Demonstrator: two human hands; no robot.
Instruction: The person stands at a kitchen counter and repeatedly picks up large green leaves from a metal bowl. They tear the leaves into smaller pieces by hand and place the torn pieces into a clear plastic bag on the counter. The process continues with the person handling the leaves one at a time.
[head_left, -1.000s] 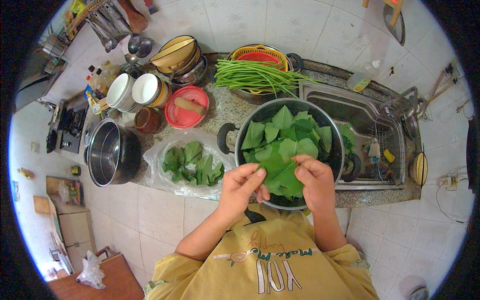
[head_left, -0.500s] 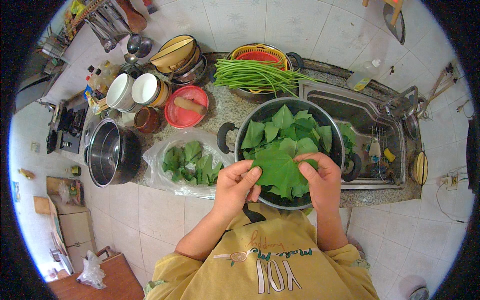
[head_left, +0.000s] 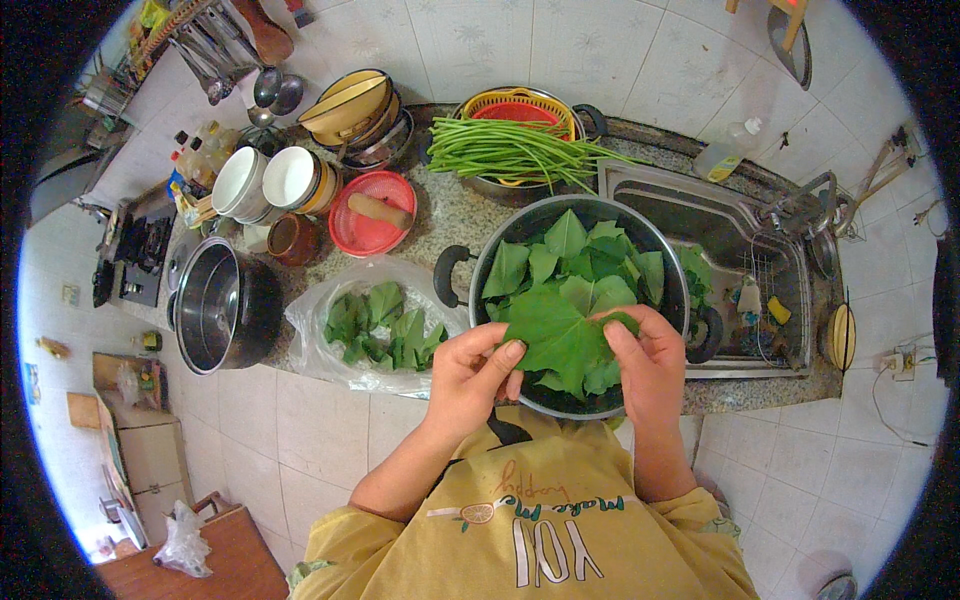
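Between my two hands a broad green leaf [head_left: 553, 332] is stretched flat over the near side of a large dark pot [head_left: 484, 240]. My left hand [head_left: 468, 370] pinches its left edge between thumb and fingers. On the other side my right hand [head_left: 645, 362] grips the leaf's right edge, where it folds over at the fingertips. More loose green leaves [head_left: 566, 236] fill the pot beneath. Left of the pot, a clear plastic bag [head_left: 312, 322] lies spread on the counter with several leaves [head_left: 385, 300] in it.
Long green stalks [head_left: 520, 150] lie across a colander behind the pot. A steel sink [head_left: 725, 225] with a wire rack is on the right. On the left stand an empty dark pot [head_left: 225, 305], a red basket [head_left: 345, 235], a brown jar [head_left: 293, 240] and stacked bowls [head_left: 290, 178].
My right hand has shifted very slightly right, and the leaf's right edge is more folded at those fingers. My left hand is nearly where it was.
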